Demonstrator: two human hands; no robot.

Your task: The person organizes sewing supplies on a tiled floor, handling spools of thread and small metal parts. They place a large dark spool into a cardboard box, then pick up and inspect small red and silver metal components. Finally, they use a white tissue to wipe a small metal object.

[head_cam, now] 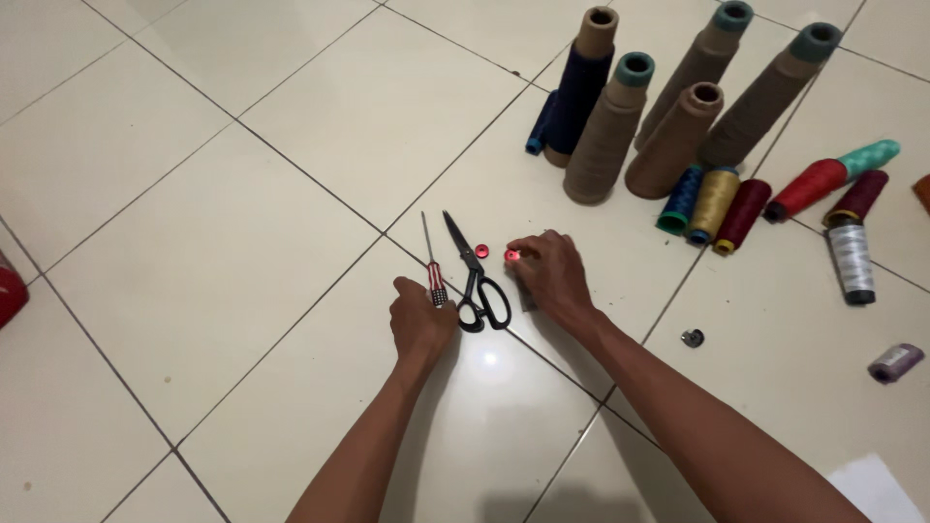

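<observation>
My left hand [420, 318] closes around one screwdriver [432, 263] at frame centre; my right hand [550, 274] pinches one red button [511, 255], beside one pair of scissors [477, 276]; five thread cones [605, 131] stand upper right

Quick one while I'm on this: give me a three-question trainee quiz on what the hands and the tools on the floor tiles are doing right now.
1. True or false: the left hand rests at the handle of the screwdriver.
2. What lies between the two hands? A) a hammer B) black scissors C) a tape measure
3. What small thing is at the fingertips of the right hand?

Key:
1. True; the hand is at the striped handle end, though its grip is hard to tell.
2. B; the scissors lie closed, blades pointing away from the person.
3. A small red round piece; a second red piece lies just left of it.
</observation>
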